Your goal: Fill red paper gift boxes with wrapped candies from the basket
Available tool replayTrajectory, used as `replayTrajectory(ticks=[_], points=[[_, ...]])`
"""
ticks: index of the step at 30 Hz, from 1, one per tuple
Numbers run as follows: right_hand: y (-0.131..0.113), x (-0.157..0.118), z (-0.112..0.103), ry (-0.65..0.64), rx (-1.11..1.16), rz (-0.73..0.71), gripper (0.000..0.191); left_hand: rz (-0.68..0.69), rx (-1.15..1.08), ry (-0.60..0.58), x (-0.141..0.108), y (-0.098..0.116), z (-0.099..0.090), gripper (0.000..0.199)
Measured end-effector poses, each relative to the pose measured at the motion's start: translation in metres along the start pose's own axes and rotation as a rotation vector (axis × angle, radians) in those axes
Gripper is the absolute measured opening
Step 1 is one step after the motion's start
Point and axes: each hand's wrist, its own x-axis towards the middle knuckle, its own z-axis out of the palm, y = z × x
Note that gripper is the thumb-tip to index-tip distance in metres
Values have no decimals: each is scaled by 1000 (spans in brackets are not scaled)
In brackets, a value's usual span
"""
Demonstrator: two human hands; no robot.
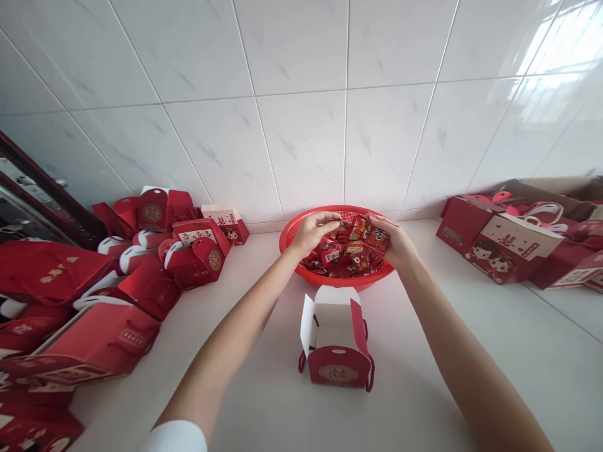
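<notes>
The right hand [399, 243] has its thumb and fingers pinching a red packet [375, 236] at the right side of the red basket [288, 237]. The left hand [316, 231] is over the basket's left side, fingers curled toward the thumb; whether they pinch anything I cannot tell. Wrapped sweets [354, 252] lie in the basket between and below both hands' fingers. Nearer the wearer than the fingers, the open red box [338, 367] stands upright just beside the basket.

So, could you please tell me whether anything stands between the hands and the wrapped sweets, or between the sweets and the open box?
Nothing visible separates the left hand or right hand from the wrapped sweets. Between them and the open box stand the basket's near rim and the box's raised far flap.
</notes>
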Motion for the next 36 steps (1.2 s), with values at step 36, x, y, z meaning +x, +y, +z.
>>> replayTrajectory(ticks=[36], points=[[-41, -101, 60, -768, -750, -130, 17, -90, 696, -374, -141, 87, -12, 32]])
